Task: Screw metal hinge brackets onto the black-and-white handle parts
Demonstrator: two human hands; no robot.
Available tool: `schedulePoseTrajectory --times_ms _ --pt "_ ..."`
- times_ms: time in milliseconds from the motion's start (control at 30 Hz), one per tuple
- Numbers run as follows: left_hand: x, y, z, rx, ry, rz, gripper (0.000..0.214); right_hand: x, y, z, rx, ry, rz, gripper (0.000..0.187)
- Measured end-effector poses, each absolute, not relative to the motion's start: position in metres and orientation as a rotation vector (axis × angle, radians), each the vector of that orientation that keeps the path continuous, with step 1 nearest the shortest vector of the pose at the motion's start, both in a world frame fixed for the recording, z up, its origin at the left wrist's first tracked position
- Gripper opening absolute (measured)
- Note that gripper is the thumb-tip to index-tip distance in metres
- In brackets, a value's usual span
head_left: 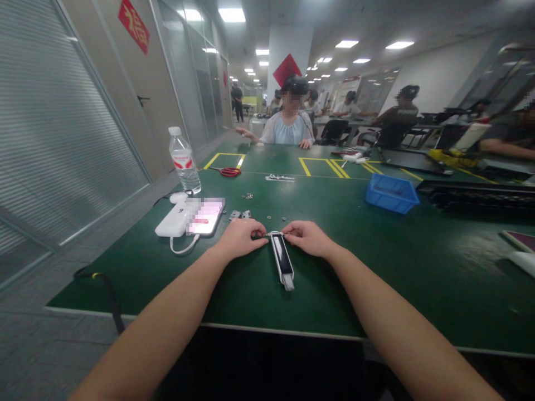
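Observation:
A narrow metal bracket with a dark middle strip (282, 259) lies lengthwise on the green table (355, 267), pointing toward me. My left hand (240, 236) is closed in a pinch at the left side of its far end, on a small part I cannot make out. My right hand (307, 236) is closed in a pinch on the right side of that same end. Small washers and two flat metal pieces (239, 214) lie just beyond my hands.
A phone on a white power bank (190, 219) lies left, a water bottle (184, 160) behind it, red scissors (229, 172) further back. A blue bin (392, 192) sits at right. A person sits opposite across the table (290, 120); other people work at right.

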State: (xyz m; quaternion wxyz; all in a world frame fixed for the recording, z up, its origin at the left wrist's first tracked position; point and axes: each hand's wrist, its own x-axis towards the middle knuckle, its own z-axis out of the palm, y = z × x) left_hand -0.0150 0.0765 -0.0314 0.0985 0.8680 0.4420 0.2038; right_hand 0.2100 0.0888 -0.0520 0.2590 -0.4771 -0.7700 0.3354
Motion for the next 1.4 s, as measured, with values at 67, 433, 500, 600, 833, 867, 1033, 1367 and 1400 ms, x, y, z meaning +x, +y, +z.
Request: schedulePoseTrajectory --times_ms 67,433,500,600,833,867,1033,1367,1400 --pt "-0.0155 0.0766 -0.0320 2.558 1.290 0.628 0.018 0.2098 0.0881 -0.0506 -1.297 -2.088 0.904 0.020" --pt "-0.0141 0.0751 -0.0308 2.541 1.232 0.711 0.014 0.2107 0.0903 -0.0553 -1.268 -2.084 0.898 0.018" --pt "-0.0130 0.0740 -0.0298 2.531 1.246 0.723 0.014 0.2109 0.0901 -0.0549 -1.266 -2.087 0.887 0.018" --pt "-0.0123 0.0734 -0.0291 2.529 1.270 0.723 0.014 0.2112 0.0898 -0.0541 -1.271 -2.100 0.855 0.018" --pt "-0.0130 0.0750 -0.0301 2.515 1.276 0.678 0.015 0.2113 0.0909 -0.0554 -1.276 -2.096 0.872 0.019" --pt "-0.0130 0.0752 -0.0304 2.510 1.275 0.678 0.014 0.2113 0.0911 -0.0559 -1.268 -2.093 0.883 0.018" --pt "-0.0131 0.0756 -0.0317 2.510 1.251 0.703 0.015 0.2116 0.0918 -0.0577 -1.252 -2.076 0.902 0.018" --pt "-0.0136 0.0758 -0.0289 2.487 1.369 0.649 0.015 0.2116 0.0909 -0.0558 -1.269 -2.086 0.889 0.018" --pt "-0.0135 0.0756 -0.0287 2.481 1.366 0.645 0.014 0.2115 0.0907 -0.0553 -1.269 -2.089 0.881 0.018"
